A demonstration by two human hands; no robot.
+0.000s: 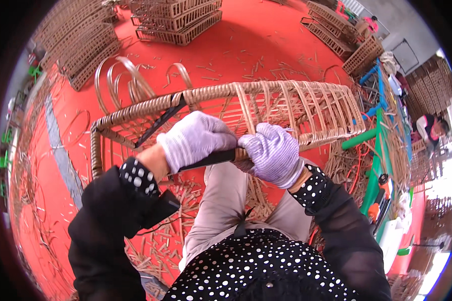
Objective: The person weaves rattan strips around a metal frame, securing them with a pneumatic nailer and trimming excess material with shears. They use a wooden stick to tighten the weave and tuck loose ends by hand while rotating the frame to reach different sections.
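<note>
- One dotted black top (261,266) and a pair of pale trousers (218,200) form the nearest ground; no lettering can be made out on either.
- Left hand (198,138), in a pale lilac glove: fingers curled down over the near edge of the woven basket (226,91), where a dark bar (208,159) shows.
- Right hand (273,153), gloved likewise: fingers bent in firmly on the same edge, close against the left. Neither grip shows a clear gap; whether a loose end is pinched between the fingertips is hidden.
- Woven basket, position: just beyond the lap, long side running left to right. What bears its weight cannot be seen. One brown strand (243,105) runs from the far rim toward the hands.
- Possible faults, as judged: the strand may slacken if either hand eases; a wrap may slide on the smooth-looking bar; the basket may twist, both hands being on one edge; a sharp bend may split the cane.
- Curved strips (115,83) rise at the basket's far left and could snag a sleeve; scraps (150,256) on the red floor (246,30) could catch a foot.
- At right, green pipes (380,150) and an orange-and-black tool (376,210); any marking is too small to read.
- Farther off, a co-worker (429,130) and stacked woven frames (178,22); no label is legible.
</note>
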